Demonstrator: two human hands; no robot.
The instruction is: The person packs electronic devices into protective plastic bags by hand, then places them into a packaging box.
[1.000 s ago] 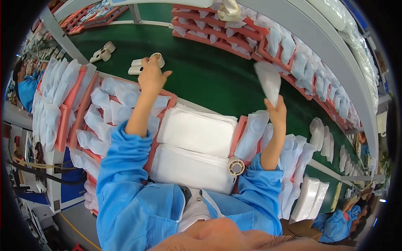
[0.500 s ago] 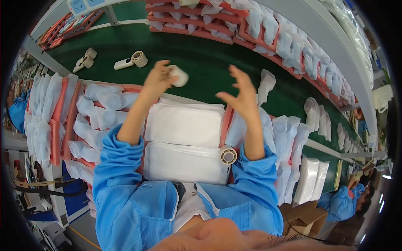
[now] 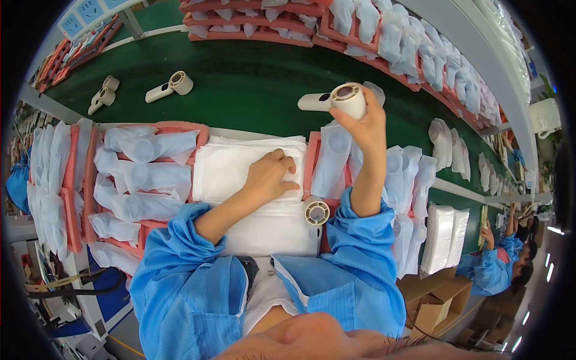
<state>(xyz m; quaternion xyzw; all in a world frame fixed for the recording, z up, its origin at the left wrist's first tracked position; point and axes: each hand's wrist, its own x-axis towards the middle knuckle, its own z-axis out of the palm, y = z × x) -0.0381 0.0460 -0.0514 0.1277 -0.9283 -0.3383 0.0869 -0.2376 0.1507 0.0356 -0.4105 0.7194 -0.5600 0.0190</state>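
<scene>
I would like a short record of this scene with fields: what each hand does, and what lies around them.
Left hand: left hand lies flat on the stack of white bags
Right hand: right hand holds up a white handheld fan, round head toward the camera
Belt: green conveyor belt with more loose fans
Trays: pink trays full of bagged fans, on both sides of the stack
Other: a tape roll beside the right forearm; another person in blue at far right
</scene>
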